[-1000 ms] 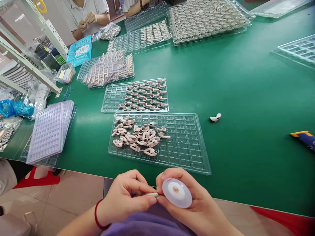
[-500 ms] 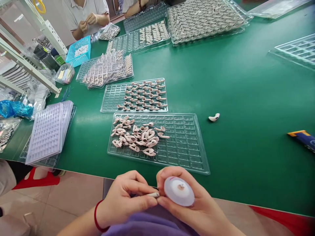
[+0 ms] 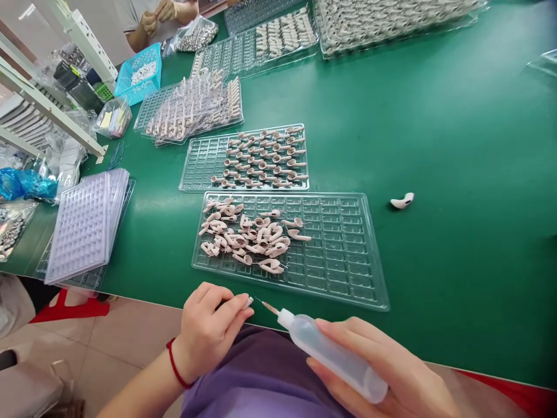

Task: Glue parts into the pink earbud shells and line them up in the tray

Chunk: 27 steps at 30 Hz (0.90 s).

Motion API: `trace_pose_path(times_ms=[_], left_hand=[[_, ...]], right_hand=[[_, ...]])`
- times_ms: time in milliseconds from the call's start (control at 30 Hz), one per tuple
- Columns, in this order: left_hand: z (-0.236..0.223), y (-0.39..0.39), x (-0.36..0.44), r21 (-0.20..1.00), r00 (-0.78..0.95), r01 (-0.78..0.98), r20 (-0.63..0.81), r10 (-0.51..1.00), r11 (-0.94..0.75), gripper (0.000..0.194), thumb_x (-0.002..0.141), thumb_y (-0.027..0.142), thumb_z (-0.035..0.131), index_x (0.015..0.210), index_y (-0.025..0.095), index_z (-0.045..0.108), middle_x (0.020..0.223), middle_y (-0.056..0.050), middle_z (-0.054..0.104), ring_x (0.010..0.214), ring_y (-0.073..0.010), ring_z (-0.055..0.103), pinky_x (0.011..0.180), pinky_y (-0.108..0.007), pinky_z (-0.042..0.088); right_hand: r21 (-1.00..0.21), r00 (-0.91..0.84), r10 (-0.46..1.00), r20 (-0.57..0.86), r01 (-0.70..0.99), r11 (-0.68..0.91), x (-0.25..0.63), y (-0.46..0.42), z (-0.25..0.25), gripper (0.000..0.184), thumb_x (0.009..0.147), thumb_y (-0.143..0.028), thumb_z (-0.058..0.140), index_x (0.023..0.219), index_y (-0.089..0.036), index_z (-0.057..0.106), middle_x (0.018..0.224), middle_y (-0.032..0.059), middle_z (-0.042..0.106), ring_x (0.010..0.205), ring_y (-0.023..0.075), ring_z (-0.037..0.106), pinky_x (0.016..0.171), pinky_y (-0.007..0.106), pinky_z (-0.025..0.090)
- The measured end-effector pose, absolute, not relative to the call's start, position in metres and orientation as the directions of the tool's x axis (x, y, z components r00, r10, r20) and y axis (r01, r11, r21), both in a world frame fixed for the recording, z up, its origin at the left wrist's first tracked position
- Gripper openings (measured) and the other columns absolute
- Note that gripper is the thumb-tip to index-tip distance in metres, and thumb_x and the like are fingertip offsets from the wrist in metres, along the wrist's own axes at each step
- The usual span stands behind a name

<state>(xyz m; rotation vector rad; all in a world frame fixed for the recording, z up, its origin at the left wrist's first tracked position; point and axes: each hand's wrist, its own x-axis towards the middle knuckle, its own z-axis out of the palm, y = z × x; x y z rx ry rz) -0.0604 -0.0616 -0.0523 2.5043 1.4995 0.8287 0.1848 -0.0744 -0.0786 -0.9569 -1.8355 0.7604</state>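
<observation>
My left hand pinches a small white earbud shell, of which only the tip shows past the fingers. In my right hand is a translucent squeeze bottle with a white cap and a fine needle tip. That needle points left at the earbud shell; whether the two touch I cannot tell. Just beyond my hands lies a clear plastic tray, with a loose heap of earbud shells on its left half. A single earbud shell rests on the green table to the right.
Behind the near tray, a second tray holds rows of shells. Farther back stand stacked filled trays and a blue basket. Empty white trays are stacked at left. A co-worker's hands show across the green table.
The bottle has tipped from end-on to lying sideways, its needle now pointing at the shell. My right hand has moved right and down; my left hand has shifted slightly left. The view has shifted a little.
</observation>
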Motion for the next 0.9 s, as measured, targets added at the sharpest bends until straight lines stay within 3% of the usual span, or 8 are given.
trace_pose_path(times_ms=[633, 900], left_hand=[[-0.051, -0.062, -0.058, 0.365, 0.358, 0.788, 0.385, 0.851, -0.496, 0.014, 0.088, 0.014, 0.067, 0.102, 0.016, 0.068, 0.078, -0.004, 0.064, 0.070, -0.0158, 0.055, 0.064, -0.028, 0.049], [-0.051, -0.063, -0.059, 0.369, 0.360, 0.787, 0.377, 0.853, -0.495, 0.013, 0.089, 0.015, 0.066, 0.102, 0.017, 0.068, 0.078, -0.003, 0.064, 0.070, -0.0153, 0.055, 0.064, -0.028, 0.050]], right_hand=[[-0.786, -0.337, 0.826, 0.452, 0.287, 0.547, 0.183, -0.076, -0.083, 0.046, 0.086, -0.006, 0.058, 0.130, -0.019, 0.055, 0.081, 0.0037, 0.066, 0.067, 0.0128, 0.061, 0.060, 0.022, 0.051], [-0.784, -0.349, 0.833, 0.429, 0.316, 0.535, 0.183, -0.073, -0.075, 0.046, 0.085, -0.006, 0.059, 0.128, -0.023, 0.056, 0.081, 0.0026, 0.068, 0.065, 0.0130, 0.064, 0.059, 0.022, 0.052]])
